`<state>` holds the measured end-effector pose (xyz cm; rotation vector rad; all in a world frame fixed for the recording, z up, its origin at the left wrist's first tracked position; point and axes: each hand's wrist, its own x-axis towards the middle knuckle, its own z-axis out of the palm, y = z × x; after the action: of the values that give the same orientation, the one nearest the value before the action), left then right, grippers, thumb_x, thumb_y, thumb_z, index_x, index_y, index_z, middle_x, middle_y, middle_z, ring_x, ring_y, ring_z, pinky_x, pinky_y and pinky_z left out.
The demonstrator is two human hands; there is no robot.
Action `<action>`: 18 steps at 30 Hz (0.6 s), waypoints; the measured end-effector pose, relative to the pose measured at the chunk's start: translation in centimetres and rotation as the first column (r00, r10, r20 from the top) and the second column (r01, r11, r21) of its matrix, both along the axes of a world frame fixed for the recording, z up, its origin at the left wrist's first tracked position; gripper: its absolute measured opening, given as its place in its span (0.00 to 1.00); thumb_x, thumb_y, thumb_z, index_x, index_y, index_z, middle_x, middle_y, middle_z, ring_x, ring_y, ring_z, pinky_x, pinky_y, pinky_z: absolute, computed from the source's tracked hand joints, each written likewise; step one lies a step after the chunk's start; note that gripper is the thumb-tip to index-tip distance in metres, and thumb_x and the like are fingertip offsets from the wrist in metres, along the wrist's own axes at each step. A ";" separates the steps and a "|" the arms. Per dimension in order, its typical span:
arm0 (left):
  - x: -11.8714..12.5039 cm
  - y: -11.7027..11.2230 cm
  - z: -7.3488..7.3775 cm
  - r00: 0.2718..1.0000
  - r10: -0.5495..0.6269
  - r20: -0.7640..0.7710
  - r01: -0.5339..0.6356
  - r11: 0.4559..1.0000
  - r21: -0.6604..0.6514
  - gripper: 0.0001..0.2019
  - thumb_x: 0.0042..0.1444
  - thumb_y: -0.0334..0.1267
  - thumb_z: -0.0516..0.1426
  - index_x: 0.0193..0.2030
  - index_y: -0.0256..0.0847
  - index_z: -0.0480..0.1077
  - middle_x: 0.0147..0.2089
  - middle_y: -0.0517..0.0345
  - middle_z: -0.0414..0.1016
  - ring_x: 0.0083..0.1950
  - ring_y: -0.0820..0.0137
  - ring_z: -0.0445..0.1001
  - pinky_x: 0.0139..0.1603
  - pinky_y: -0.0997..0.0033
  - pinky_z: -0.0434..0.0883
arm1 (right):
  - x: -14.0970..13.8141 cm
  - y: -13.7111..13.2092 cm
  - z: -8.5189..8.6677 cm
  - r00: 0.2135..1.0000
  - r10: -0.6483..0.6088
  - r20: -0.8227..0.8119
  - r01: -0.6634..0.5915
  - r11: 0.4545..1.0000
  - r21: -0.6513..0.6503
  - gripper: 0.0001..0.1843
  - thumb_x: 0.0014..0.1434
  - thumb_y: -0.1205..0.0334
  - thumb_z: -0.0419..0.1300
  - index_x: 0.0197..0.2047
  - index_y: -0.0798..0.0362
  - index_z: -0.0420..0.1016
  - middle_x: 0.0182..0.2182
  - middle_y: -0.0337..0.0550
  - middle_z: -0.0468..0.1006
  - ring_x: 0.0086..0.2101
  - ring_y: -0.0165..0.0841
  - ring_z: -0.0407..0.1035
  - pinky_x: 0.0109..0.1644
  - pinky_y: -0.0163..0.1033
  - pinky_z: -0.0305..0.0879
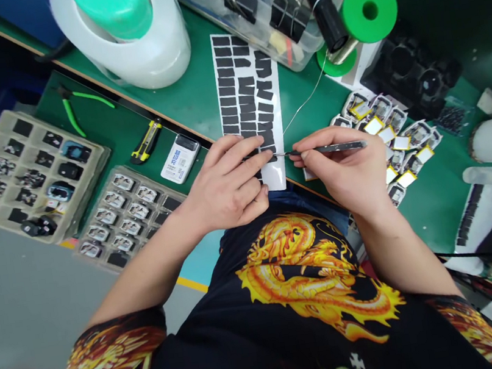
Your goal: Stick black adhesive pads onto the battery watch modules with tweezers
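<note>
A white backing sheet (276,175) with rows of small black adhesive pieces (226,82) lies on the green bench, its near end by the edge. My left hand (232,180) rests on the sheet's lower part, fingers stretched out and covering some pieces. In my right hand (348,169) is a slim dark pen-like tool (346,146), pinched between thumb and fingers. Its thin metal tip points left and meets the sheet beside my left fingertips. Whether the tool is tweezers or a blade I cannot tell.
A tape roll (153,56), a clear bin (244,18) and a green solder spool (379,10) stand behind. Small electronic assemblies (398,131) cluster at right. Parts trays (106,159), green-handled pliers (71,112) and a yellow cutter (146,142) lie left.
</note>
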<state>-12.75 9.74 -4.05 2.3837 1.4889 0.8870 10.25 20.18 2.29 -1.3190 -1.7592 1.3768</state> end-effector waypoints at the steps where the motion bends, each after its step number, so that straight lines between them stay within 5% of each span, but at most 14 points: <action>1: 0.0 0.0 0.0 1.000 -0.004 -0.004 0.004 1.000 -0.014 0.10 0.70 0.43 0.63 0.37 0.48 0.70 0.68 0.64 0.84 0.81 0.55 0.72 0.80 0.35 0.71 | 0.0 0.0 0.0 1.000 0.002 0.000 -0.002 1.000 0.005 0.03 0.65 0.60 0.72 0.40 0.47 0.90 0.37 0.41 0.90 0.33 0.34 0.84 0.33 0.39 0.82; 12: -0.5 0.3 -0.1 0.998 -0.030 -0.048 0.026 0.997 -0.073 0.11 0.72 0.44 0.62 0.36 0.47 0.71 0.69 0.65 0.83 0.78 0.55 0.75 0.81 0.35 0.70 | 0.5 0.7 -0.2 0.999 0.041 0.029 -0.042 0.999 0.034 0.04 0.64 0.62 0.73 0.41 0.46 0.91 0.37 0.40 0.90 0.35 0.35 0.84 0.35 0.41 0.83; 18: -0.5 0.4 0.0 1.000 -0.028 -0.004 0.028 0.996 -0.085 0.12 0.70 0.45 0.64 0.34 0.47 0.71 0.66 0.64 0.85 0.76 0.53 0.77 0.79 0.31 0.71 | 1.7 1.4 1.7 0.998 -0.060 -0.022 0.063 0.983 0.172 0.05 0.65 0.64 0.73 0.41 0.43 0.91 0.37 0.39 0.90 0.35 0.39 0.86 0.39 0.47 0.87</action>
<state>-13.21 10.16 -4.05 2.3425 1.4613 0.7954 11.94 21.56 4.04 -1.2531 -1.7687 1.1696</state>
